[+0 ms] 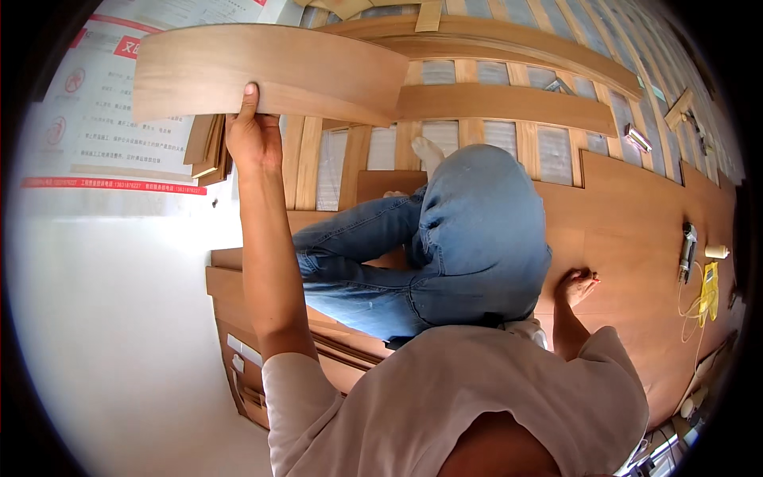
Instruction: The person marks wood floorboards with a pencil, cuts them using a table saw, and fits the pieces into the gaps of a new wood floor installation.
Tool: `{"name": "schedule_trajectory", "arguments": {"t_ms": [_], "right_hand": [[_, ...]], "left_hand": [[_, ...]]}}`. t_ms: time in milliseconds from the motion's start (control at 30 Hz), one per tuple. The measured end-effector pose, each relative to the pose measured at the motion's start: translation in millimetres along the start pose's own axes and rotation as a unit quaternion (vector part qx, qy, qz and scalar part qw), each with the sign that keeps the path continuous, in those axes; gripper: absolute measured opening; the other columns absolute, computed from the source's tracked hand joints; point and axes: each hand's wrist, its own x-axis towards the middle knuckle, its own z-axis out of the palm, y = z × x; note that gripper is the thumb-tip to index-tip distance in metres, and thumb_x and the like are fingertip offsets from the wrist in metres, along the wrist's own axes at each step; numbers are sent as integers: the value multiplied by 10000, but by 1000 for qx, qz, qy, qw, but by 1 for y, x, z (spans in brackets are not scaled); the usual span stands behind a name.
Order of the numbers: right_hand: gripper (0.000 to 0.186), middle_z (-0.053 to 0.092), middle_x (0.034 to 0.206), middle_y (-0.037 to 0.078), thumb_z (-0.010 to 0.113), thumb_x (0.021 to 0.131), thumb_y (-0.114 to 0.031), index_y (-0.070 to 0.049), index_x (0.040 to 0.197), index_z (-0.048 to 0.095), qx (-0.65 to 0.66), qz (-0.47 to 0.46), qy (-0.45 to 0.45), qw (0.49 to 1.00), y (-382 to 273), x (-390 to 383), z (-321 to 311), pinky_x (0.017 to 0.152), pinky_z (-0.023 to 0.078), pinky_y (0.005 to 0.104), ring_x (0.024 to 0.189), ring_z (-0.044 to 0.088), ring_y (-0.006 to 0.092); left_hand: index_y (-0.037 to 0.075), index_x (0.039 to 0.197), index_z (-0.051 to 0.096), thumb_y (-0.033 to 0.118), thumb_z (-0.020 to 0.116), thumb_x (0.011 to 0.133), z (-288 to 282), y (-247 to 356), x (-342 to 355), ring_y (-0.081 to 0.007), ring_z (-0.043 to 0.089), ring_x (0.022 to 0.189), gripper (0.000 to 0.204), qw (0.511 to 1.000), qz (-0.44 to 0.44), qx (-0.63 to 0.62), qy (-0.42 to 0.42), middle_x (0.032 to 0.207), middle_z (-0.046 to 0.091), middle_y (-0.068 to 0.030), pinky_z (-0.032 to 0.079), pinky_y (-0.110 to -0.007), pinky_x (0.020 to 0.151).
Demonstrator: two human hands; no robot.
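Observation:
My left hand [253, 137] grips a short wooden plank [318, 67] by its lower edge, thumb on its face, and holds it up at the upper left. Behind it, cut board pieces [205, 155] lean by the wall. My right hand [579, 286] rests low on the laid wooden flooring [604, 230], fingers curled round a small reddish item too small to make out. My bent legs [477, 238] in jeans lie between my hands.
Slatted battens [517, 143] run across the back, with loose planks [509, 103] on them. A nail gun [687, 250], glue bottle [716, 251] and yellow bag [708, 290] lie right. Stacked planks [238, 278] sit left, beside a wall with a printed poster [103, 111].

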Motion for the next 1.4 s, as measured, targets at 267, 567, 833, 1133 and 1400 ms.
{"name": "schedule_trajectory", "arguments": {"t_ms": [267, 567, 833, 1133, 1400], "right_hand": [[334, 554, 1302, 230, 509, 907, -163, -24, 1211, 519, -26, -5, 58, 998, -4, 0, 2, 1111, 354, 501, 1281, 472, 430], [340, 508, 1376, 230, 531, 873, -117, -22, 1200, 517, -18, 18, 33, 999, 55, -20, -13, 1121, 339, 512, 1312, 440, 445], [348, 497, 1392, 230, 534, 869, -117, -23, 1204, 515, -18, -65, -37, 997, 95, -14, -38, 1125, 333, 512, 1320, 430, 445], [356, 485, 1408, 230, 538, 865, -117, -23, 1208, 512, 35, -229, -106, 967, 66, 82, 1, 1129, 327, 511, 1329, 421, 445], [365, 472, 1424, 230, 542, 860, -117, -24, 1212, 510, -42, -22, -52, 998, 74, 91, -20, 1134, 321, 510, 1339, 411, 445]], "left_hand": [[-37, 1347, 438, 58, 634, 952, 46, 38, 26, -278, 577, 1202, 451, 990, -3, 131, -47, 1320, 567, -143, 498, -444, 1041], [-65, 1200, 592, 156, 708, 920, 94, 4, 45, -251, 648, 1037, 375, 954, -74, 256, -138, 1129, 676, -160, 510, -371, 943], [-30, 1303, 523, 238, 624, 972, 102, -63, 43, -302, 625, 1102, 438, 922, -230, 279, -139, 1220, 621, -231, 553, -454, 886], [57, 1265, 634, 411, 655, 850, 167, -302, -13, -354, 570, 1201, 546, 840, 17, 471, -270, 1263, 627, -197, 446, -444, 1006], [88, 1059, 725, 538, 595, 884, 232, -399, 42, -338, 691, 949, 500, 746, -59, 531, -398, 996, 721, -166, 536, -438, 834]]}}
